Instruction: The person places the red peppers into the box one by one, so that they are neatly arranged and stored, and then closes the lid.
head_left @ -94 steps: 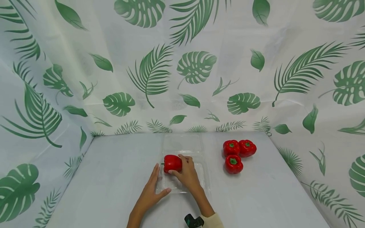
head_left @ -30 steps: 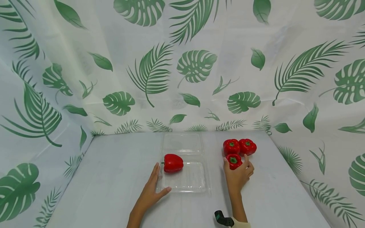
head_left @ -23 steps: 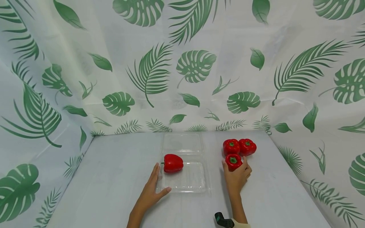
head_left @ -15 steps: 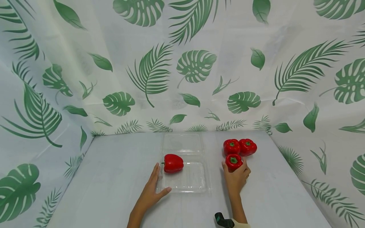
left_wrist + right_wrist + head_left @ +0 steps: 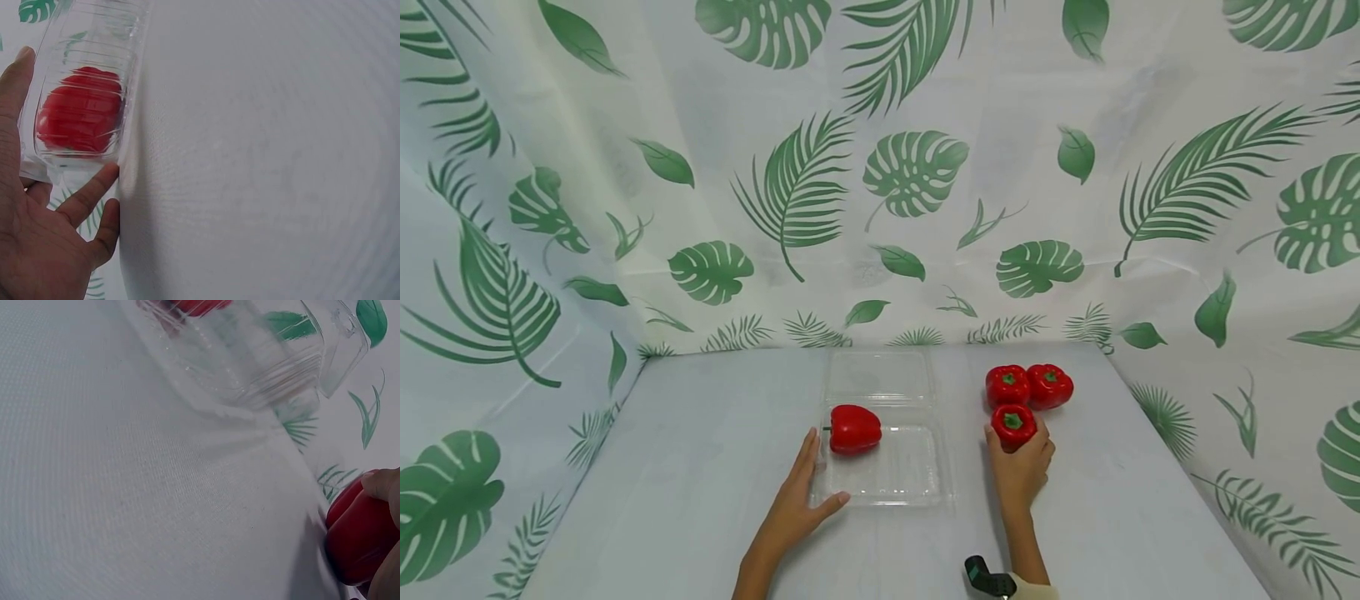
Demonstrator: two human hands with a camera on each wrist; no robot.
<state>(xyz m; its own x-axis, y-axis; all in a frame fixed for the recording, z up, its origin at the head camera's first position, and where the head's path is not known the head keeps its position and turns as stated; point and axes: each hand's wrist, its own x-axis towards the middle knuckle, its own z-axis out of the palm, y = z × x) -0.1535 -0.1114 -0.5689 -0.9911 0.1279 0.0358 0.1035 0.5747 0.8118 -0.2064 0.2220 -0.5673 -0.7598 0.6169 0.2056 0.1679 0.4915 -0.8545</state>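
Our right hand (image 5: 1019,477) has moved, fingers curled round a pepper (image 5: 1012,428); a box (image 5: 913,468) touches our outspread left hand's (image 5: 792,507) fingertips.

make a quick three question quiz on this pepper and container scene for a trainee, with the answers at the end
1. True or false: the lid of the clear container is open.

2. What is the right hand holding?
A) the edge of the container
B) a red pepper
C) nothing

3. Fill in the number: counting any that is held, ___ red peppers are outside the container.

Key:
1. True
2. B
3. Three: the held one, the back-left pepper and the back-right pepper
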